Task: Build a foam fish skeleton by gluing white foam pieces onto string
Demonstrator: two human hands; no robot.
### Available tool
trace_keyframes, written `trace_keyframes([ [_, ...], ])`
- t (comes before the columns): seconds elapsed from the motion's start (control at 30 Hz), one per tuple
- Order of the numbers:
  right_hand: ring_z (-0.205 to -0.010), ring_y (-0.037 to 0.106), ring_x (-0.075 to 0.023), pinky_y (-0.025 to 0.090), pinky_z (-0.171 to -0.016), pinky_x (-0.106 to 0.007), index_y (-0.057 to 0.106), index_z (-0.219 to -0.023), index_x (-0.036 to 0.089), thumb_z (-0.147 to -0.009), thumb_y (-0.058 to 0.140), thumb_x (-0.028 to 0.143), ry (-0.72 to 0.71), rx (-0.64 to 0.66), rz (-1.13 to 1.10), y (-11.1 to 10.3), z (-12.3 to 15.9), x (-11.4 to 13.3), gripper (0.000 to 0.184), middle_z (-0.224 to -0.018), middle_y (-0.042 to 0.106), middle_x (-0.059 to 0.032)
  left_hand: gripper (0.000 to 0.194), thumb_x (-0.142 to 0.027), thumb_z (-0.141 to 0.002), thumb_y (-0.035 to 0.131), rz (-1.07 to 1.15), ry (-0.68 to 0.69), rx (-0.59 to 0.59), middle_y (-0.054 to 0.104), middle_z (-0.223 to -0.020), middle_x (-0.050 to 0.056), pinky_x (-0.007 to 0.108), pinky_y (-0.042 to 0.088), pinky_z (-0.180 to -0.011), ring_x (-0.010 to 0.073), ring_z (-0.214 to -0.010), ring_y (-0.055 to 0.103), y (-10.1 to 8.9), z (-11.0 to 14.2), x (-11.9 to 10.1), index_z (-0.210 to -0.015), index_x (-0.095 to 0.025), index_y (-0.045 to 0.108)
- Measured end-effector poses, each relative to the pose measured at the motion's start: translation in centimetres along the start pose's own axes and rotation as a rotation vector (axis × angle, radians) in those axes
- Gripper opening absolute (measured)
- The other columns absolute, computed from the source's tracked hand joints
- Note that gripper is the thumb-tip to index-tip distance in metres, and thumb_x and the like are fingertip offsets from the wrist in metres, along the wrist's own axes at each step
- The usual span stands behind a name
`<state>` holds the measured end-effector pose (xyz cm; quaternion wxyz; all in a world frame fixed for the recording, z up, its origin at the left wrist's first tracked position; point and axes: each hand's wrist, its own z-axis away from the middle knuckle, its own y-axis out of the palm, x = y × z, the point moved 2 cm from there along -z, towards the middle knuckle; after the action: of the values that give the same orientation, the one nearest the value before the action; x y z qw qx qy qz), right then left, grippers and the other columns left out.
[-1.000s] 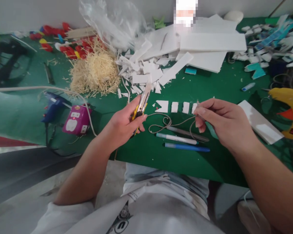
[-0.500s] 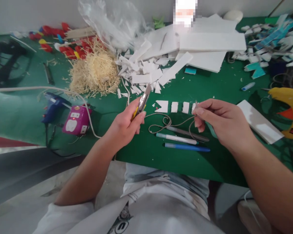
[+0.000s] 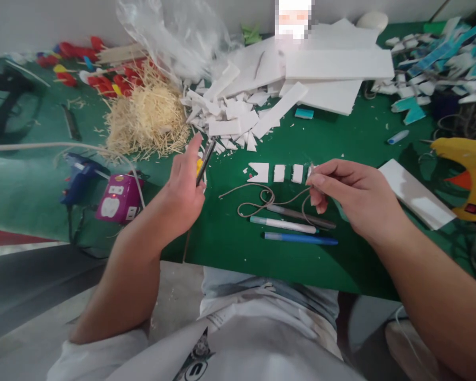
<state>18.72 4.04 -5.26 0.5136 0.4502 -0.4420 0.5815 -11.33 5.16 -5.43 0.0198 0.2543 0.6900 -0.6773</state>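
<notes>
A utility knife [image 3: 206, 161] with some yellow on its body is gripped in my left hand [image 3: 185, 188], whose index finger points up along it. My right hand [image 3: 343, 193] pinches a thin grey-brown cord [image 3: 289, 201] between thumb and fingertips. The cord runs down to the table and lies in loose loops to the left. Behind it stand small white foam blocks [image 3: 278, 173] in a row, beside a notched foam piece [image 3: 259, 172]. The rightmost block is partly hidden by my right fingers. Under the cord lie a grey pen [image 3: 301, 216], a white marker [image 3: 283, 224] and a blue pen [image 3: 300, 238].
White foam scraps [image 3: 230, 114] and large foam sheets [image 3: 337, 63] lie at the back, beside straw-like shreds [image 3: 148, 114]. A yellow glue gun [image 3: 466, 159] is at the right. On the left are a blue glue gun [image 3: 81, 177] and a purple power socket block [image 3: 119, 198] with a white cable.
My left hand has moved left with the knife, away from the cord, and its index finger has lifted. The cord's left end now lies free on the table. My right hand keeps its pinch.
</notes>
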Motion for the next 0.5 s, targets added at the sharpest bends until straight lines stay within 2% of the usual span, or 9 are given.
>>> trace_keyframes([
  [0.1, -0.049, 0.057, -0.0097, 0.046, -0.044, -0.022, 0.073, -0.071, 0.021, -0.076, 0.090, 0.043, 0.008, 0.023, -0.051, 0.1, 0.0, 0.1, 0.028, -0.056, 0.064, 0.0007, 0.069, -0.010, -0.096, 0.043, -0.319, -0.064, 0.110, 0.060, -0.134, 0.020, 0.050, 0.054, -0.111, 0.0320, -0.123, 0.063, -0.6, -1.2, -0.1, -0.164, -0.011, 0.033],
  [0.17, -0.049, 0.056, -0.0097, 0.045, -0.043, -0.022, 0.073, -0.071, 0.021, -0.073, 0.092, 0.047, 0.009, 0.036, -0.090, 0.1, 0.1, 0.2, 0.033, -0.057, 0.064, 0.0006, 0.064, -0.016, -0.097, 0.051, -0.445, -0.106, 0.148, 0.061, -0.139, 0.022, 0.053, 0.054, -0.108, 0.0377, -0.126, 0.063, -0.8, -1.8, -0.9, -0.159, -0.010, 0.042],
  [0.2, -0.049, 0.056, -0.0097, 0.044, -0.042, -0.022, 0.073, -0.071, 0.021, -0.072, 0.093, 0.050, 0.009, 0.046, -0.106, 0.0, 0.1, 0.2, 0.036, -0.058, 0.064, 0.0006, 0.059, -0.020, -0.098, 0.054, -0.452, -0.084, 0.124, 0.063, -0.140, 0.020, 0.053, 0.054, -0.108, 0.0386, -0.128, 0.063, -0.8, -2.0, -1.5, -0.156, -0.013, 0.047],
  [0.27, -0.049, 0.055, -0.0093, 0.044, -0.041, -0.022, 0.072, -0.071, 0.020, -0.072, 0.093, 0.055, 0.004, 0.081, -0.135, 0.0, 0.2, 0.3, 0.041, -0.059, 0.064, 0.0007, 0.045, -0.026, -0.104, 0.052, -0.325, 0.063, 0.037, 0.066, -0.140, 0.016, 0.049, 0.054, -0.108, 0.0342, -0.128, 0.065, -0.5, -2.1, -3.5, -0.148, -0.016, 0.056],
  [0.33, -0.048, 0.055, -0.0093, 0.044, -0.041, -0.022, 0.071, -0.072, 0.020, -0.073, 0.091, 0.058, -0.003, 0.133, -0.163, 0.1, 0.4, 0.5, 0.043, -0.060, 0.065, 0.0011, 0.038, -0.031, -0.109, 0.049, -0.065, 0.293, -0.005, 0.070, -0.133, 0.015, 0.040, 0.056, -0.105, 0.0252, -0.115, 0.071, 0.5, -2.0, -5.8, -0.140, -0.013, 0.060],
  [0.37, -0.047, 0.055, -0.0093, 0.044, -0.040, -0.022, 0.071, -0.073, 0.020, -0.074, 0.091, 0.058, -0.004, 0.165, -0.178, 0.1, 0.4, 0.5, 0.043, -0.058, 0.064, 0.0016, 0.037, -0.034, -0.109, 0.052, 0.063, 0.377, 0.016, 0.072, -0.129, 0.013, 0.035, 0.058, -0.099, 0.0209, -0.105, 0.072, 1.1, -1.9, -7.0, -0.138, -0.012, 0.061],
  [0.43, -0.045, 0.056, -0.0095, 0.045, -0.040, -0.021, 0.072, -0.075, 0.020, -0.077, 0.090, 0.055, 0.003, 0.226, -0.201, 0.4, 0.6, 0.7, 0.040, -0.055, 0.063, 0.0024, 0.033, -0.037, -0.107, 0.059, 0.249, 0.446, 0.119, 0.075, -0.120, 0.009, 0.027, 0.057, -0.081, 0.0155, -0.088, 0.071, 2.7, -2.0, -8.9, -0.130, -0.013, 0.064],
  [0.47, -0.044, 0.055, -0.0095, 0.045, -0.040, -0.021, 0.072, -0.075, 0.020, -0.077, 0.090, 0.054, 0.010, 0.245, -0.205, 0.4, 0.6, 0.8, 0.038, -0.053, 0.062, 0.0028, 0.025, -0.035, -0.107, 0.058, 0.278, 0.445, 0.172, 0.076, -0.114, 0.007, 0.026, 0.056, -0.076, 0.0148, -0.085, 0.071, 3.4, -2.2, -9.7, -0.119, -0.016, 0.068],
  [0.5, -0.043, 0.054, -0.0094, 0.044, -0.039, -0.021, 0.072, -0.074, 0.020, -0.077, 0.090, 0.054, 0.015, 0.249, -0.206, 0.5, 0.6, 0.9, 0.038, -0.051, 0.061, 0.0032, 0.022, -0.032, -0.109, 0.053, 0.269, 0.431, 0.161, 0.076, -0.105, 0.005, 0.026, 0.053, -0.073, 0.0148, -0.083, 0.070, 3.9, -2.3, -10.2, -0.108, -0.018, 0.069],
])
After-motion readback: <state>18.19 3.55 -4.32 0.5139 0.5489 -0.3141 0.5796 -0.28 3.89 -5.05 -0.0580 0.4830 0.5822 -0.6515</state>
